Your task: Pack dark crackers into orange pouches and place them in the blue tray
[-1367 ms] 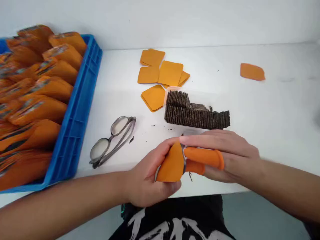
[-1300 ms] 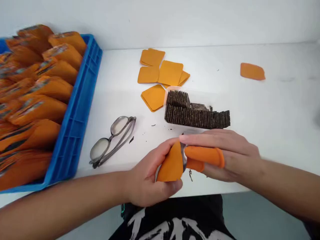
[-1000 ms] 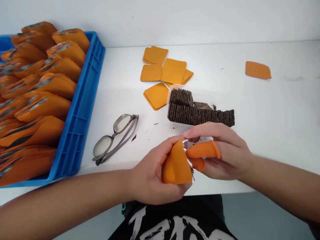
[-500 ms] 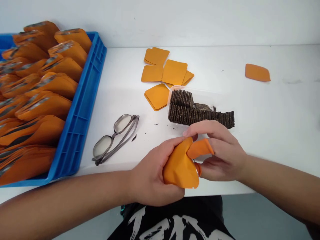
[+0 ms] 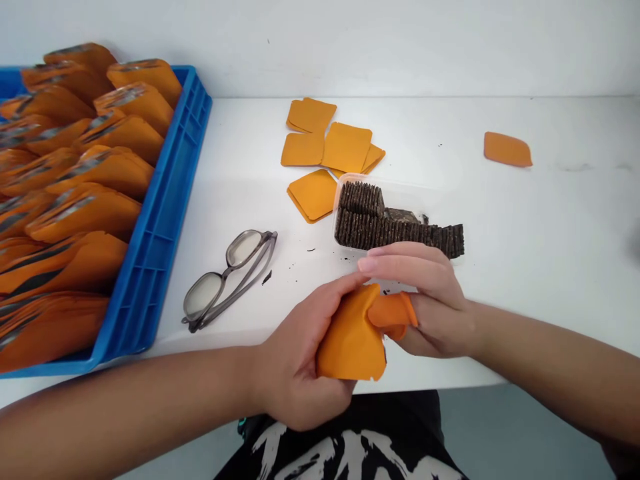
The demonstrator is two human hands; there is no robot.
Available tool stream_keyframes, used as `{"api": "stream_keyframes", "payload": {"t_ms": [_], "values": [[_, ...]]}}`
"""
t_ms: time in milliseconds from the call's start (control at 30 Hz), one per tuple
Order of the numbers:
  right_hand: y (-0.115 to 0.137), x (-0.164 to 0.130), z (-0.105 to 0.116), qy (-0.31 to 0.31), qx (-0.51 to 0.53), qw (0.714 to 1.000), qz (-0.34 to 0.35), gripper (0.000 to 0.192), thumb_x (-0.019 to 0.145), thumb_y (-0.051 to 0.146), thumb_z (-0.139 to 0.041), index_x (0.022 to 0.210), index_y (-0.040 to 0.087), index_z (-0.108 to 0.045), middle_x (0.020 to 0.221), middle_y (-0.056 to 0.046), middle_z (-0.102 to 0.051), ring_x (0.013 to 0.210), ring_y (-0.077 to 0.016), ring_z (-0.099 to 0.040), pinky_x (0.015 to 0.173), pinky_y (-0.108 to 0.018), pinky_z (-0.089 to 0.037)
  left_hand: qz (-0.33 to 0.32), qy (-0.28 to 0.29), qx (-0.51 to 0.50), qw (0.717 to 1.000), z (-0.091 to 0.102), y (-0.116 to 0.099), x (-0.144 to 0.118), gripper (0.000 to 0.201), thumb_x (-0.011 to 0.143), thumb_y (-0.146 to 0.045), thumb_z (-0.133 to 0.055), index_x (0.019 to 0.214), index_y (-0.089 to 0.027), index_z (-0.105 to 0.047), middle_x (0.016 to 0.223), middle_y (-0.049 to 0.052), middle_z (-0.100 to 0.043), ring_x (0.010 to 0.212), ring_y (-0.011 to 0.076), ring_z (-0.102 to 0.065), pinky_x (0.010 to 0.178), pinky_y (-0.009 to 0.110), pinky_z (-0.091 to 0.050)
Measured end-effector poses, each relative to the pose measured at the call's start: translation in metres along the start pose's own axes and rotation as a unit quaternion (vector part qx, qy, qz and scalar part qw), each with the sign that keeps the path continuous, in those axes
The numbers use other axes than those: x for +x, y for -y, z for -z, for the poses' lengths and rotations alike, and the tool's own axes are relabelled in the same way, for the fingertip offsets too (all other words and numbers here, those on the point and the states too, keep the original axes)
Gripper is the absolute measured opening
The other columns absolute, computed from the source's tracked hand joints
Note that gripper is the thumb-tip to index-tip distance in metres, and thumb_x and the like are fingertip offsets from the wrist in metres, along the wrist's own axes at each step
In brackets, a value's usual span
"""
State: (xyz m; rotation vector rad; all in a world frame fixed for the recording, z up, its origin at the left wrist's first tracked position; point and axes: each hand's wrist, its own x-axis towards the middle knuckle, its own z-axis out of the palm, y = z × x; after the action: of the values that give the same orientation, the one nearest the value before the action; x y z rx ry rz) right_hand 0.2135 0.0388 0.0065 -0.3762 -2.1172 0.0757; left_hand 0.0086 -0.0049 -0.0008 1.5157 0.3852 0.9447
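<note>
My left hand (image 5: 303, 363) is wrapped around a small orange pouch (image 5: 353, 340), its fingers behind and its thumb along the lower side. My right hand (image 5: 433, 293) wears orange finger cots (image 5: 395, 313) on the thumb and index finger. These two digits pinch at the pouch's right edge, and the exact contact is partly hidden. The other right fingers stretch over toward my left fingertips. Just beyond the hands is a clear plastic tub (image 5: 340, 193) with rows of thin dark brown square slices (image 5: 385, 230), some reaching past its right end.
Several flat orange pouches (image 5: 347, 147) lie behind the tub, and a single pouch (image 5: 507, 149) lies far right. Folded glasses (image 5: 227, 273) rest left of my hands. A blue crate (image 5: 175, 180) packed with orange pouches (image 5: 90, 210) stands at the left. Dark crumbs dot the white table (image 5: 550, 267).
Both hands and the pouch have shifted slightly left and down. My right thumb and index finger have come closer together against the pouch, and the other fingers now lie straighter.
</note>
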Motion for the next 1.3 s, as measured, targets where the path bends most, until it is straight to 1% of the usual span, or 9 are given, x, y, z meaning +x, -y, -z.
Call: {"api": "stream_keyframes", "payload": {"t_ms": [67,167,400,500,600,800,900,1033,1300], "values": [[0.000,0.000,0.000,0.001,0.004,1.000,-0.011,0.018,0.099,0.008,-0.058,0.085,0.019,-0.059,0.129,-0.010,-0.071,0.124,-0.0195,-0.066,0.099,-0.036,-0.066,-0.019,-0.025,0.040,0.999,0.002,0.002,-0.003,0.088,0.073,-0.014,-0.061,0.157,-0.026,-0.036,0.122,0.009,-0.060,0.095,0.0207,-0.063,0.082,0.035,-0.059],[0.000,0.002,0.002,0.010,0.012,1.000,-0.016,0.014,0.101,0.007,-0.058,0.093,0.016,-0.066,0.129,-0.012,-0.072,0.121,-0.0206,-0.068,0.098,-0.036,-0.067,-0.026,-0.048,0.087,0.995,0.005,0.003,-0.006,0.086,0.074,-0.015,-0.062,0.157,-0.026,-0.039,0.135,0.011,-0.059,0.111,0.0256,-0.064,0.099,0.041,-0.057],[-0.001,0.001,0.010,0.015,-0.001,1.000,0.006,0.017,0.094,0.014,-0.074,0.111,0.016,-0.074,0.128,-0.016,-0.073,0.122,-0.0230,-0.071,0.097,-0.037,-0.069,-0.006,-0.064,0.096,0.993,0.005,0.002,-0.009,0.089,0.075,-0.015,-0.061,0.160,-0.028,-0.036,0.150,0.013,-0.052,0.130,0.0312,-0.059,0.113,0.049,-0.052],[-0.001,0.000,0.009,0.005,-0.015,1.000,-0.011,0.017,0.091,0.019,-0.080,0.108,0.022,-0.075,0.129,-0.012,-0.074,0.119,-0.0240,-0.072,0.093,-0.039,-0.072,0.022,-0.075,0.099,0.992,0.006,0.000,-0.010,0.084,0.082,-0.018,-0.061,0.161,-0.028,-0.036,0.154,0.014,-0.049,0.136,0.0324,-0.056,0.117,0.051,-0.050],[-0.001,0.004,0.010,0.003,-0.011,1.000,-0.007,0.015,0.092,0.019,-0.079,0.106,0.019,-0.076,0.124,-0.013,-0.076,0.118,-0.0241,-0.073,0.094,-0.037,-0.071,0.019,-0.089,0.096,0.991,0.006,0.000,-0.012,0.079,0.086,-0.019,-0.061,0.160,-0.031,-0.037,0.158,0.012,-0.046,0.141,0.0329,-0.053,0.121,0.052,-0.047],[-0.001,0.006,0.008,0.012,0.011,1.000,0.002,0.021,0.091,0.018,-0.081,0.111,0.015,-0.076,0.123,-0.016,-0.076,0.124,-0.0237,-0.071,0.102,-0.035,-0.067,0.038,-0.119,0.059,0.990,0.002,0.001,-0.012,0.069,0.093,-0.018,-0.059,0.157,-0.034,-0.040,0.144,0.007,-0.054,0.121,0.0226,-0.061,0.108,0.040,-0.054],[0.000,0.003,0.005,0.023,0.026,0.999,-0.023,0.021,0.093,0.023,-0.079,0.111,0.015,-0.073,0.129,-0.019,-0.072,0.124,-0.0253,-0.070,0.100,-0.041,-0.067,0.020,-0.124,0.086,0.988,0.001,0.001,-0.011,0.069,0.091,-0.015,-0.057,0.155,-0.034,-0.041,0.145,0.007,-0.053,0.128,0.0245,-0.058,0.113,0.042,-0.051],[0.000,0.001,0.004,0.066,0.031,0.996,-0.047,0.023,0.096,0.030,-0.076,0.114,0.016,-0.070,0.142,-0.022,-0.065,0.129,-0.0278,-0.067,0.103,-0.048,-0.065,0.046,-0.098,0.112,0.988,0.004,0.003,-0.012,0.071,0.088,-0.014,-0.056,0.155,-0.031,-0.040,0.138,0.009,-0.055,0.117,0.0246,-0.059,0.106,0.043,-0.054],[0.000,-0.002,0.001,0.072,0.046,0.995,-0.047,0.006,0.093,0.019,-0.071,0.097,0.016,-0.067,0.146,-0.022,-0.062,0.132,-0.0298,-0.065,0.101,-0.049,-0.064,0.073,-0.084,0.138,0.984,0.002,0.005,-0.010,0.078,0.080,-0.012,-0.063,0.151,-0.029,-0.038,0.140,0.009,-0.056,0.117,0.0259,-0.060,0.106,0.045,-0.054]]}}
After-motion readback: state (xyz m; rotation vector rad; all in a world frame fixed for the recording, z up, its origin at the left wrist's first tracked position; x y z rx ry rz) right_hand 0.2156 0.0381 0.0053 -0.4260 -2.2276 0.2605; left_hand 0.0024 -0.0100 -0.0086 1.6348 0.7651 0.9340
